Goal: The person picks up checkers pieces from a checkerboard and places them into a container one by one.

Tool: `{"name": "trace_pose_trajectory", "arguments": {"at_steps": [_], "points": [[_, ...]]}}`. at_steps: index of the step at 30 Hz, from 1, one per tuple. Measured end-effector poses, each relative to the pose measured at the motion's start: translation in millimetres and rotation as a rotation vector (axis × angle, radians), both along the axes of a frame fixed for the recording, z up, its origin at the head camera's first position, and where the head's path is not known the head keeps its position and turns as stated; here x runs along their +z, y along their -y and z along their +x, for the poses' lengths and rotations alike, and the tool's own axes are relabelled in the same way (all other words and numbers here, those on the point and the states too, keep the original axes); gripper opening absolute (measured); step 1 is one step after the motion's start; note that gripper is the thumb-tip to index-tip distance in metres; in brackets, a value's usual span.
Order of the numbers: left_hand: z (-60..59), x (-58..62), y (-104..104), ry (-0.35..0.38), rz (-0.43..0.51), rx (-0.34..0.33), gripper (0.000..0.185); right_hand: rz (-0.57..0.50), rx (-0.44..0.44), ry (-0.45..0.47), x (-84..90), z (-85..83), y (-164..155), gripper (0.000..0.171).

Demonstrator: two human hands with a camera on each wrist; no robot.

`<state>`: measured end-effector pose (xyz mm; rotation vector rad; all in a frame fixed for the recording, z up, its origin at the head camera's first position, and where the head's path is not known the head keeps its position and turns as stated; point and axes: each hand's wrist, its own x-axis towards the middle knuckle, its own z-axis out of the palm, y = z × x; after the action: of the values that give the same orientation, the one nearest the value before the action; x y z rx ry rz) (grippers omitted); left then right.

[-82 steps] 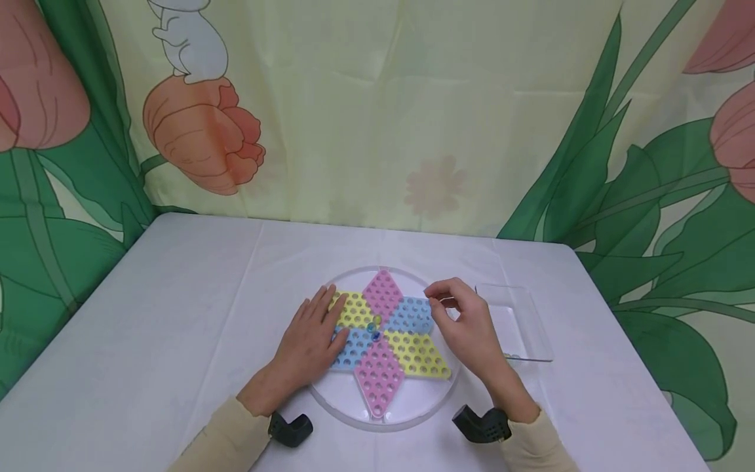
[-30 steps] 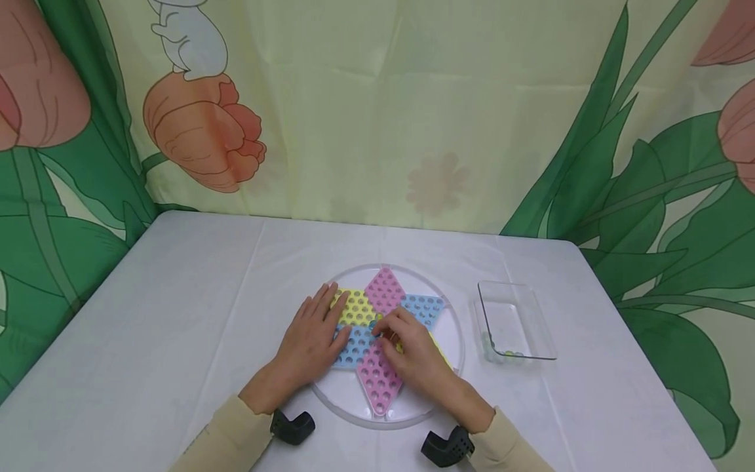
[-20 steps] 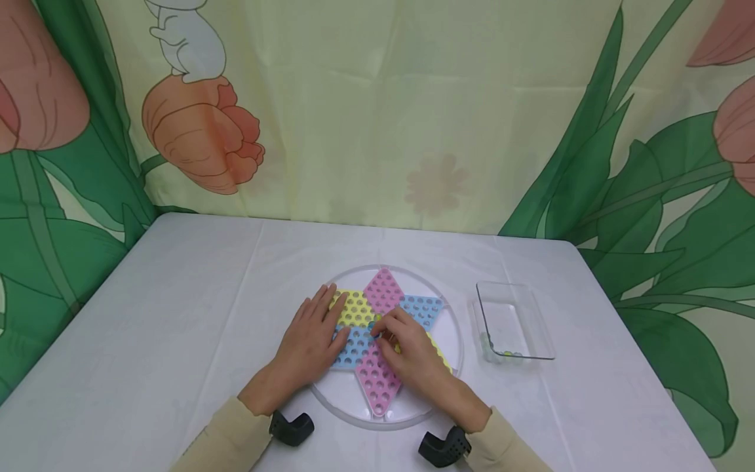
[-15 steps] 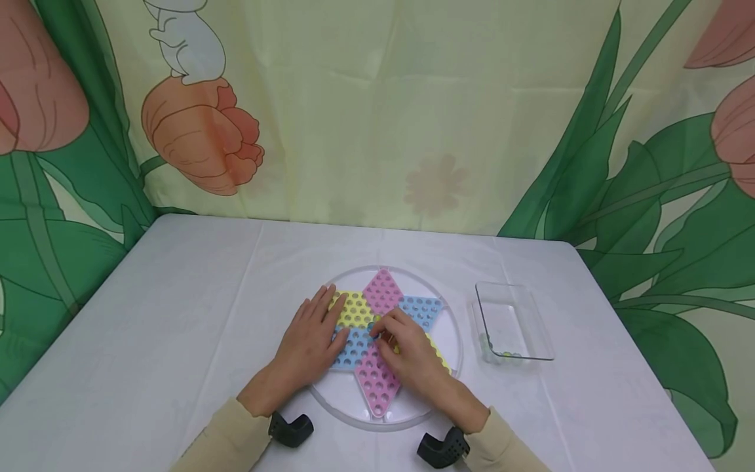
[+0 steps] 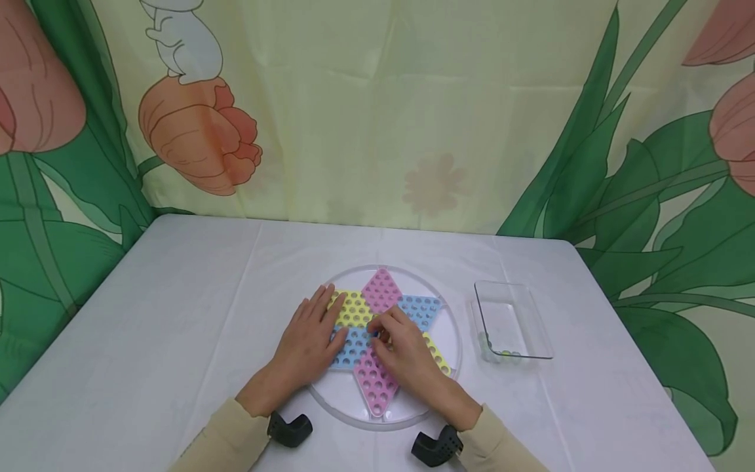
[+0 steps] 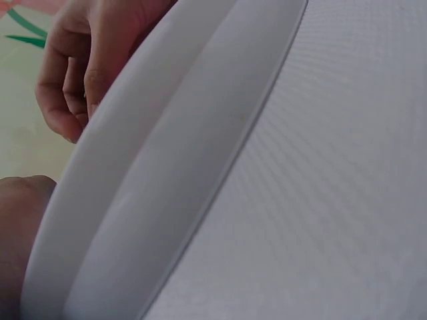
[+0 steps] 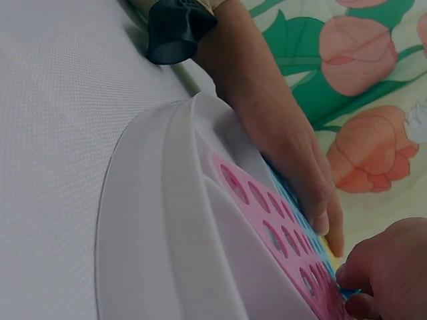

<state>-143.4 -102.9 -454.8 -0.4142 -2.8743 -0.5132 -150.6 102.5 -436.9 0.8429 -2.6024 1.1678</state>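
Note:
A star-shaped board (image 5: 382, 290) of pink, yellow and blue pegged diamonds lies in a round white tray (image 5: 455, 337). My left hand (image 5: 309, 344) lies flat, fingers straight, on the board's left yellow and blue diamonds. In the right wrist view the left hand (image 7: 293, 147) rests along the board's edge. My right hand (image 5: 396, 344) hovers over the board's centre. Its thumb and forefinger curl into a pinch on a small marble that stays mostly hidden. The right hand (image 7: 390, 267) shows curled above the pink holes. The tray rim (image 6: 167, 167) fills the left wrist view.
A clear rectangular box (image 5: 514, 314) stands right of the tray, with a few marbles (image 5: 501, 356) at its near end. The white tablecloth (image 5: 194, 308) reaches a flower-printed curtain (image 5: 377, 118) at the back.
Since 2.7 s ago my right hand moved from the board's right blue diamond to its centre. Over the last second it stayed there. The left hand has not moved.

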Motion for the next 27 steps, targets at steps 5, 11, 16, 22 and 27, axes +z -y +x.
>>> {"name": "trace_pose_trajectory", "arguments": {"at_steps": [5, 11, 16, 22, 27], "points": [[-0.7, -1.5, 0, -0.001, 0.001, 0.003, 0.062, -0.027, 0.011, 0.027, 0.4, -0.4, -1, 0.018], [-1.0, -2.3, 1, 0.000, 0.002, 0.003, 0.062, -0.050, 0.029, 0.051, 2.3, 0.1, -4, 0.016], [0.0, -1.2, 1, 0.008, 0.006, 0.000, 0.062, -0.078, 0.037, 0.058, 6.2, 0.6, -7, 0.015], [0.5, -0.2, 1, 0.011, 0.010, 0.000, 0.062, -0.102, 0.034, 0.037, 10.0, 0.1, -10, 0.015], [0.7, 0.1, 1, 0.011, 0.008, -0.001, 0.062, -0.137, 0.041, 0.034, 13.8, 0.3, -12, 0.018]]}}
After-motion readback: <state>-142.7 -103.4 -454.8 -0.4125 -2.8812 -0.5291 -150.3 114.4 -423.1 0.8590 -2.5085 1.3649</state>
